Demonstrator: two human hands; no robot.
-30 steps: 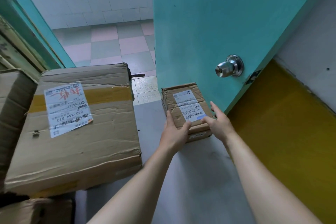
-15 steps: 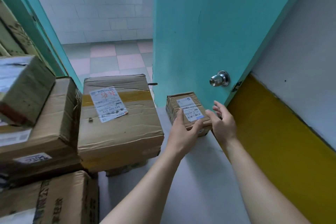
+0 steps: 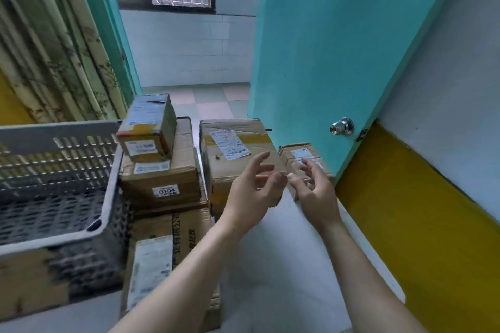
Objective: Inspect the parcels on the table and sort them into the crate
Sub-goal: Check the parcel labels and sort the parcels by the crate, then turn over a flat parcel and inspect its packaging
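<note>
Both hands up over the white table [image 3: 284, 265], empty: the left hand [image 3: 251, 192] and right hand [image 3: 315, 192] have fingers loosely spread, thumbs nearly meeting. The small parcel [image 3: 297, 154] sits beyond them by the teal door [image 3: 324, 48]; the grey crate [image 3: 54, 184] stands far left.

On the table [image 3: 284, 265], the crate [image 3: 54, 197] stood at my far left, stacked parcels [image 3: 159, 170] just beside it, a large box [image 3: 232, 159] to their right and a small parcel [image 3: 300, 155] by the door [image 3: 324, 62], behind my raised hands.
</note>
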